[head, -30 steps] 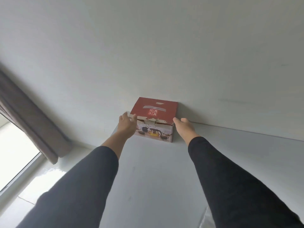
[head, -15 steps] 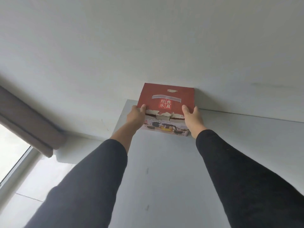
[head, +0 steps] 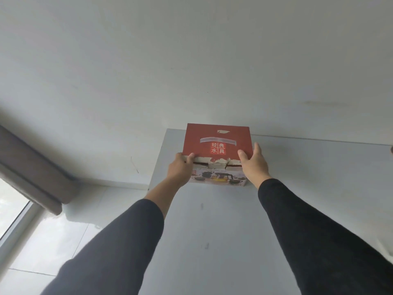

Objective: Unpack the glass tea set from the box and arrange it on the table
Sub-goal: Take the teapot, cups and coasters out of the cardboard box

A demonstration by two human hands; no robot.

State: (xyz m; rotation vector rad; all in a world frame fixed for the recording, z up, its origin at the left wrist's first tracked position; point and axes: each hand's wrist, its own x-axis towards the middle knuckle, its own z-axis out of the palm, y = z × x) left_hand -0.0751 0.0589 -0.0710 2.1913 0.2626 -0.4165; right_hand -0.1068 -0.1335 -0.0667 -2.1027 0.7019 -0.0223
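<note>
You've got the box (head: 217, 143) by its two sides at the far end of the table (head: 212, 241), close to the wall (head: 191, 60). Your left hand (head: 179, 170) wraps its left edge, thumb over the lid; your right hand (head: 253, 165) grasps the right edge. It looks unopened, flaps torn. Next, I'd say, bring it closer and lift the lid.
</note>
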